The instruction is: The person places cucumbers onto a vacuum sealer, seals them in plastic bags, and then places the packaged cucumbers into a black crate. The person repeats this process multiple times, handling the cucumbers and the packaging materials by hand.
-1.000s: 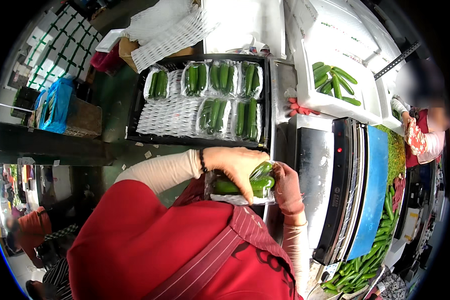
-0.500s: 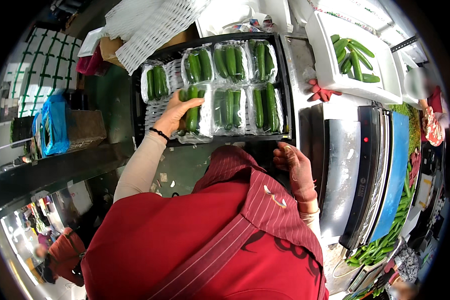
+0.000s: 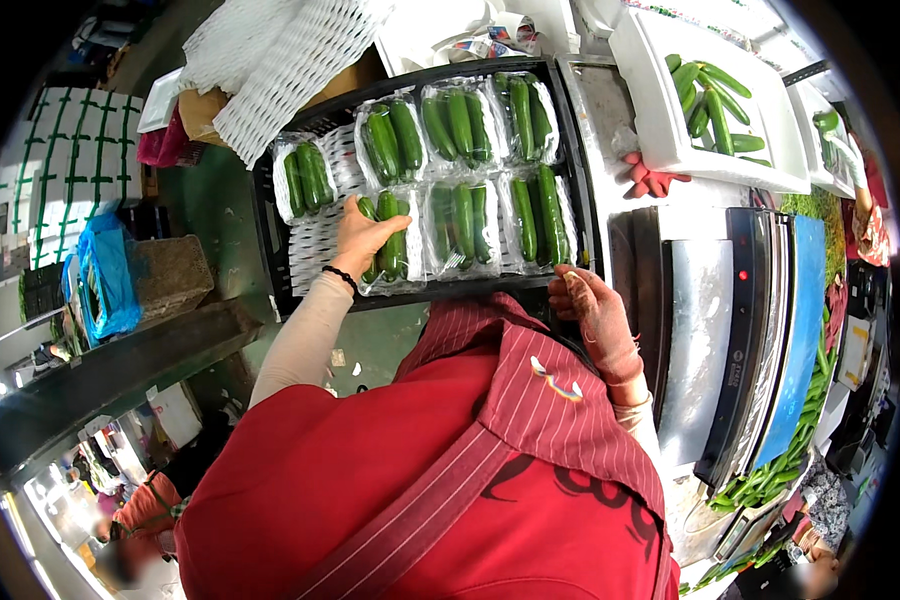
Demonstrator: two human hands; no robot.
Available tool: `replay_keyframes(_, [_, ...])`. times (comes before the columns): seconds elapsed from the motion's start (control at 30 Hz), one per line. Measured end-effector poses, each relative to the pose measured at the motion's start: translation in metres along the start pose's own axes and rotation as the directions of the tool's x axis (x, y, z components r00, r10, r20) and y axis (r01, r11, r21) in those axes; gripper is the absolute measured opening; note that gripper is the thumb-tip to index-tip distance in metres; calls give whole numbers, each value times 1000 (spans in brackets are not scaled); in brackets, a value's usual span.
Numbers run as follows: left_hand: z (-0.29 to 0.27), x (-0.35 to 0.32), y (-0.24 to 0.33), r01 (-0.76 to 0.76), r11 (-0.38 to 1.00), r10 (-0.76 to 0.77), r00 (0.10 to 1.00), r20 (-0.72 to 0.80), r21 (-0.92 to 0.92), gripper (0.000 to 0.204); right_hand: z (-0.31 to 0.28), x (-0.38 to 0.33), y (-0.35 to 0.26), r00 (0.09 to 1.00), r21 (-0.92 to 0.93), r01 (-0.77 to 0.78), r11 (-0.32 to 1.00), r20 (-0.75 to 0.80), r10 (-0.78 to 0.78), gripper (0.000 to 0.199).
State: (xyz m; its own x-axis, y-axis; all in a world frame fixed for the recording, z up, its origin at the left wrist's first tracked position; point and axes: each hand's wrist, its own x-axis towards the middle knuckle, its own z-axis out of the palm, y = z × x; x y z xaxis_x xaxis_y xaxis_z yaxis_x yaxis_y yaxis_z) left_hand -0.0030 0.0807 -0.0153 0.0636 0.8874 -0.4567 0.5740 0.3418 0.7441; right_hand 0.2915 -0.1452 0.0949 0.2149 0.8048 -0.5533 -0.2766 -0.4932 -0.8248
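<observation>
Wrapped cucumber pack (image 3: 390,245) — under left hand (image 3: 362,235), in black crate (image 3: 270,250)

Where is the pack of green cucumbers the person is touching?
In the head view, the wrapped cucumber pack lies under the left hand in the front row of the black crate, at that row's left end, beside another wrapped pack.

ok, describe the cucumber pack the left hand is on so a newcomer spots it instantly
Find the black crate above the red apron, lined with white foam netting. Wrapped cucumber packs fill it in two rows. The wrapped pack is leftmost in the near row, the only one under the left hand, with bare netting on its left.
</observation>
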Motion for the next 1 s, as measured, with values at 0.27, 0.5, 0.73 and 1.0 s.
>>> replay_keyframes(0.27, [12,3,-15,-1,998,-3,999,-51,-67,112,-1,9,8,999,18,-28,999,22,28,38])
replay_keyframes(0.5, [-6,-1,2,167,943,-119,977,174,-287,82,27,23,2,884,-709,400,581,131,-449,30])
replay_keyframes(0.73, [-27,-6,2,351,787,-149,906,396,-508,58,98,108,30,400,-532,845,-60,702,-589,14])
replay_keyframes(1.0, [-21,-3,-18,292,765,-76,926,370,-574,51,157,173,84,436,-443,621,-647,881,-185,32])
